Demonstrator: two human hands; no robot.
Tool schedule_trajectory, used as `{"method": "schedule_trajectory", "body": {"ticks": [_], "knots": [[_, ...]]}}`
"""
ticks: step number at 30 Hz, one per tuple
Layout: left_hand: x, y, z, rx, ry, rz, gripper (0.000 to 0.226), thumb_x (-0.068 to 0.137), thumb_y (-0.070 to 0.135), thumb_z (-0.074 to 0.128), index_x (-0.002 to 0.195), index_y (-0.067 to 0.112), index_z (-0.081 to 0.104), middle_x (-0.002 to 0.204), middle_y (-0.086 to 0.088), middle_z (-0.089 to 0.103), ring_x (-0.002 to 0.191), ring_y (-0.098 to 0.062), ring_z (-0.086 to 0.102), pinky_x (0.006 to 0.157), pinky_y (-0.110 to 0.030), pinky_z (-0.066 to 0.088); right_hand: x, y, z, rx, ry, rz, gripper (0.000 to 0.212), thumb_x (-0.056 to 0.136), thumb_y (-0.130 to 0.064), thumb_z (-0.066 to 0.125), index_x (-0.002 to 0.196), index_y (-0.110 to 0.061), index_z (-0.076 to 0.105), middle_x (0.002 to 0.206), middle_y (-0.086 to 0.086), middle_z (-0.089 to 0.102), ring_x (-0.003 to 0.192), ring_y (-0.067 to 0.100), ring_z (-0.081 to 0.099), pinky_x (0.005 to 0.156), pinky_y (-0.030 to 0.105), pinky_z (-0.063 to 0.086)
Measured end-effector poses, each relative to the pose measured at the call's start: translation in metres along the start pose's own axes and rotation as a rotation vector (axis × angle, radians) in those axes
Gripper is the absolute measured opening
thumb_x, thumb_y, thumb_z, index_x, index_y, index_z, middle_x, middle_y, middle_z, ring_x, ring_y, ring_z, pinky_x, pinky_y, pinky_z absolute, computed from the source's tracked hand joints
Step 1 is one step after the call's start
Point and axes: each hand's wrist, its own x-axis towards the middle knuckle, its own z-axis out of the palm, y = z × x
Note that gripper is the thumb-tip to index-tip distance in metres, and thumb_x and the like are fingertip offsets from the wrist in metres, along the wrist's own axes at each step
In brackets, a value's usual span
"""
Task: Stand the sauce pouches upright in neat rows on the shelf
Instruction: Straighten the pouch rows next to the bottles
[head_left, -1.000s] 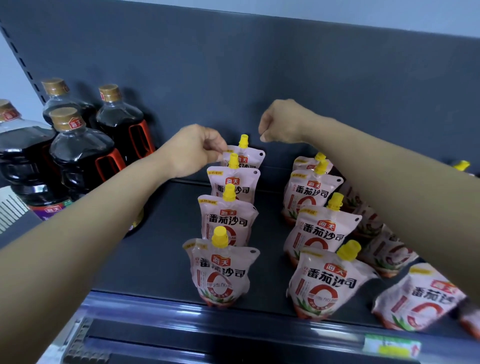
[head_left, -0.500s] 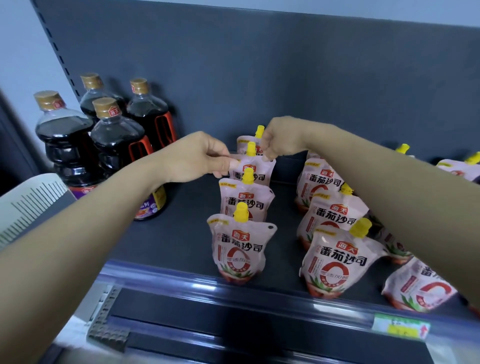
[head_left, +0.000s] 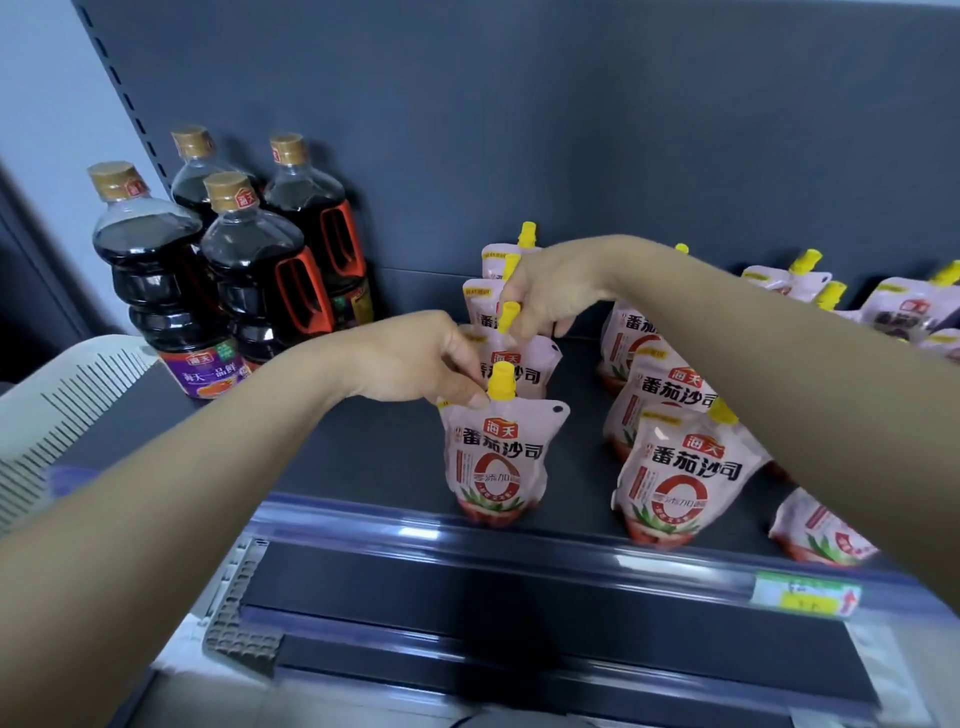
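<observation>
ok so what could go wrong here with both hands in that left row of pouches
1. The left hand pinches the front pouch and the right hand grips the second pouch; the row stands tight, so a tug may topple its neighbours.
2. The right forearm crosses low over the next row and may knock its caps.
3. The front pouch stands close to the shelf lip and could tip off it.

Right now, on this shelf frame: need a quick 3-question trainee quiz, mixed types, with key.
1. True or false: the leftmost front pouch lies flat.
2. How many dark bottles stand to its left? A two, B four, C six.
3. Which hand reaches farther back behind it?
Key: 1 false, it stands upright; 2 B; 3 the right hand.
</observation>
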Motion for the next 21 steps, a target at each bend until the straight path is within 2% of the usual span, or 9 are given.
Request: {"method": "schedule_trajectory", "body": {"ticks": [2, 4, 5, 8, 11, 13, 15, 18, 21], "knots": [[0.0, 0.001, -0.001, 0.042, -0.015, 0.005, 0.009, 0.08, 0.017, 0.07, 0.086, 0.014, 0.076, 0.088, -0.013, 0.073, 0.07, -0.001, 0.058, 0.076, -0.025, 0.051, 0.002, 0.0, 0.003, -0.026, 0.072, -0.011, 0.029, 0.088, -0.03, 0.062, 0.102, -0.004, 0.064, 0.084, 0.008, 0.063, 0.078, 0.024, 0.066, 0.077, 0.033, 0.054], [0.0, 0.001, 0.0, 0.068, -0.015, 0.011, 0.012, 0.081, 0.015, 0.069, 0.09, 0.01, 0.075, 0.094, -0.018, 0.071, 0.075, -0.01, 0.058, 0.081, -0.033, 0.052, 0.0, -0.002, 0.005, -0.038, 0.1, -0.006, 0.035, 0.088, -0.032, 0.062, 0.107, -0.003, 0.064, 0.084, 0.01, 0.061, 0.081, 0.027, 0.064, 0.084, 0.036, 0.053], [-0.001, 0.002, 0.0, 0.074, -0.013, 0.016, 0.012, 0.08, 0.015, 0.069, 0.09, 0.01, 0.075, 0.094, -0.018, 0.071, 0.075, -0.012, 0.058, 0.082, -0.035, 0.052, -0.001, -0.003, 0.006, -0.03, 0.094, 0.0, 0.034, 0.088, -0.031, 0.062, 0.107, -0.003, 0.064, 0.083, 0.009, 0.06, 0.081, 0.025, 0.063, 0.086, 0.037, 0.053], [-0.004, 0.004, -0.002, 0.084, -0.02, 0.043, 0.01, 0.079, 0.021, 0.071, 0.087, 0.016, 0.076, 0.09, -0.007, 0.074, 0.075, -0.008, 0.061, 0.081, -0.029, 0.049, -0.009, -0.001, 0.006, 0.057, 0.077, -0.002, 0.027, 0.09, -0.027, 0.061, 0.106, -0.006, 0.063, 0.085, 0.007, 0.063, 0.089, 0.026, 0.066, 0.088, 0.037, 0.055], [-0.005, 0.012, -0.013, 0.035, 0.077, 0.109, 0.009, 0.079, 0.028, 0.071, 0.084, 0.022, 0.076, 0.085, 0.006, 0.075, 0.087, -0.004, 0.067, 0.089, -0.029, 0.048, -0.027, 0.01, -0.001, 0.124, 0.145, 0.028, 0.029, 0.093, -0.023, 0.054, 0.117, -0.008, 0.063, 0.089, 0.0, 0.067, 0.093, 0.023, 0.07, 0.079, 0.029, 0.055], [-0.002, 0.023, -0.019, -0.01, 0.172, 0.183, 0.004, 0.079, 0.027, 0.071, 0.08, 0.026, 0.075, 0.079, 0.012, 0.074, 0.081, 0.002, 0.066, 0.087, -0.026, 0.048, -0.042, 0.024, -0.01, 0.074, 0.239, 0.071, 0.027, 0.095, -0.025, 0.052, 0.11, -0.008, 0.067, 0.084, -0.004, 0.068, 0.082, 0.017, 0.068, 0.067, 0.023, 0.05], [0.004, 0.038, -0.02, -0.07, 0.205, 0.245, 0.005, 0.078, 0.026, 0.072, 0.082, 0.026, 0.074, 0.083, 0.009, 0.075, 0.081, -0.003, 0.068, 0.086, -0.025, 0.05, -0.056, 0.044, -0.017, 0.018, 0.315, 0.146, 0.025, 0.093, -0.031, 0.056, 0.101, -0.012, 0.069, 0.078, -0.004, 0.068, 0.073, 0.015, 0.064, 0.063, 0.025, 0.045], [0.016, 0.064, -0.009, -0.067, 0.214, 0.315, 0.004, 0.079, 0.025, 0.071, 0.082, 0.027, 0.072, 0.085, 0.006, 0.074, 0.086, -0.008, 0.069, 0.085, -0.026, 0.052, -0.076, 0.078, -0.022, -0.04, 0.366, 0.275, 0.028, 0.088, -0.033, 0.062, 0.104, -0.013, 0.071, 0.091, 0.007, 0.073, 0.086, 0.024, 0.066, 0.08, 0.031, 0.047], [0.033, 0.086, 0.011, 0.055, 0.166, 0.336, 0.011, 0.08, 0.029, 0.069, 0.091, 0.03, 0.068, 0.088, 0.012, 0.07, 0.087, -0.003, 0.065, 0.085, -0.027, 0.052, -0.09, 0.106, -0.017, -0.074, 0.343, 0.371, 0.037, 0.081, -0.032, 0.071, 0.114, -0.016, 0.068, 0.11, 0.004, 0.068, 0.104, 0.026, 0.061, 0.091, 0.034, 0.044]]}}
